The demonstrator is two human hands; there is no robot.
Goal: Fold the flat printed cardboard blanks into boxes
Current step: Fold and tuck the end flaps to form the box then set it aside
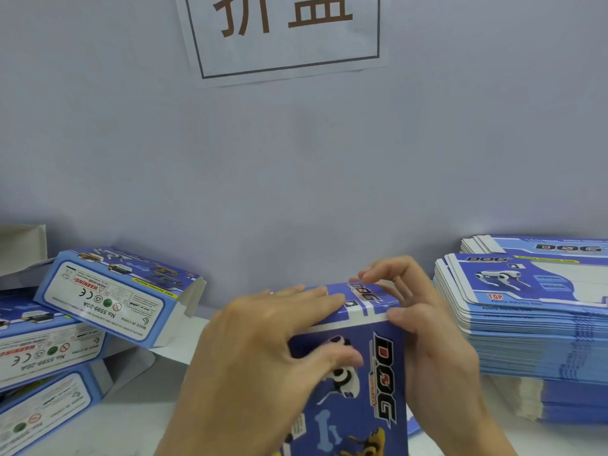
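Box in hand: a blue printed cardboard box with a robot dog and the word DOG on its face (355,373) stands upright at the near edge of the white bench (184,353), between the person's two hands; it serves as the landmark below.
Left hand: the left hand (263,350) lies across the box's top flap with fingers straight and pressing down, while its thumb rests on the printed front face; nothing is curled round the card.
Right hand: the right hand (424,327) takes the box's right top corner in its grip, thumb on the front edge and bent fingers over the top flap, pinching the card.
Step, as I judge it: the top flap is being closed and tucked, so this box looks nearly done.
Flat blanks: a tall stack of flat blue-and-white printed cardboard blanks (539,327) sits to the right of the box, just beside the right hand, with a second pile behind it.
Finished boxes: several folded blue boxes with white warning labels (108,304) lie tumbled to the left of the box, some with end flaps open.
Sign: a white paper sheet with brown characters (283,31) hangs on the wall above the box.
Handling: the card looks light and thin, stiff along the panels but easy to crease or dent; its glossy print may be slippery. Best held at corners and fold lines, with flat fingers on flaps.
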